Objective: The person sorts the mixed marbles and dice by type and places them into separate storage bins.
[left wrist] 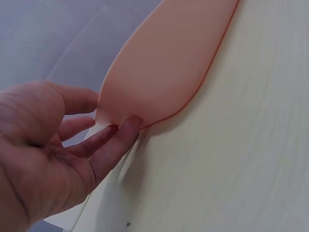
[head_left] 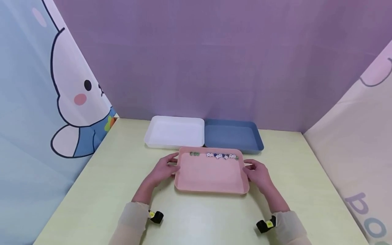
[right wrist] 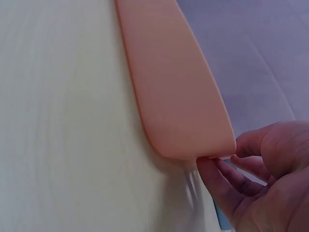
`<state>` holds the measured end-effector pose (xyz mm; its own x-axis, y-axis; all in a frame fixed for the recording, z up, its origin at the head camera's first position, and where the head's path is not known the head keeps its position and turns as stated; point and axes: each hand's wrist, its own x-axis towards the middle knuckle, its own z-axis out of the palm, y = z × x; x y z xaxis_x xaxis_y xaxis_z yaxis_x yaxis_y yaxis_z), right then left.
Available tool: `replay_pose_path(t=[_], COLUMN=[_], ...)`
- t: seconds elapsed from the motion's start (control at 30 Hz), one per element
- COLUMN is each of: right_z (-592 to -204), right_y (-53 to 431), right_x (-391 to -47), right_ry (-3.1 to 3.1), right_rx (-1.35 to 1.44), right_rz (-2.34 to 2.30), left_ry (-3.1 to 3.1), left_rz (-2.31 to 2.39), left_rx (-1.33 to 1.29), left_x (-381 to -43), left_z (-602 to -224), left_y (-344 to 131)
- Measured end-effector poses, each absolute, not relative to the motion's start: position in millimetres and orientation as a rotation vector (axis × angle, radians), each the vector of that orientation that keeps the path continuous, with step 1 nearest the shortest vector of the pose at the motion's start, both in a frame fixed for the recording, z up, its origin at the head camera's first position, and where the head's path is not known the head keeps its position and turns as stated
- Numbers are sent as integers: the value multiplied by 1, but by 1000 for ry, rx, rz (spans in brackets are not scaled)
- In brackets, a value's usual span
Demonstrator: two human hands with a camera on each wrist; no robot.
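Note:
A shallow pink tray [head_left: 211, 173] is held between both hands, at its two short sides. My left hand [head_left: 164, 169] grips the left end; in the left wrist view, its thumb is at the rim and its fingertips [left wrist: 130, 123] are at the lower edge. At the right end, my right hand [head_left: 258, 172] pinches the rim and lower edge the same way, also visible in the right wrist view [right wrist: 270, 179]. Along the tray's far side lie several white dice [head_left: 220, 156], a few small green pieces [head_left: 194, 154] and dark blue ones between the dice.
A white tray [head_left: 176, 131] and a blue tray [head_left: 234, 134] stand side by side behind the pink one, close to its far edge. The pale table [head_left: 196, 217] ends at a purple curtain [head_left: 199, 68]; printed cloths hang left and right.

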<state>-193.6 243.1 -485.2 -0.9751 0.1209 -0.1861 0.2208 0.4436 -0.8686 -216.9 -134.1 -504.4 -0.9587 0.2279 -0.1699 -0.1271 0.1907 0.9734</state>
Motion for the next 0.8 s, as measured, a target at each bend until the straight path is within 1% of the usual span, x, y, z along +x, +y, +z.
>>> replay_pose_path(t=[0.27,0.8], right_z=[-486,-486], right_y=[243,223], right_x=[-193,-189], right_ry=[2540,2541], right_rx=[240,275], right_rz=[-1640,-1647], left_ry=[2184,2208], left_rz=[1835,1776], left_rx=[116,142], left_x=[-217,-217], left_z=[-501,-498], left_y=[-138,-160])
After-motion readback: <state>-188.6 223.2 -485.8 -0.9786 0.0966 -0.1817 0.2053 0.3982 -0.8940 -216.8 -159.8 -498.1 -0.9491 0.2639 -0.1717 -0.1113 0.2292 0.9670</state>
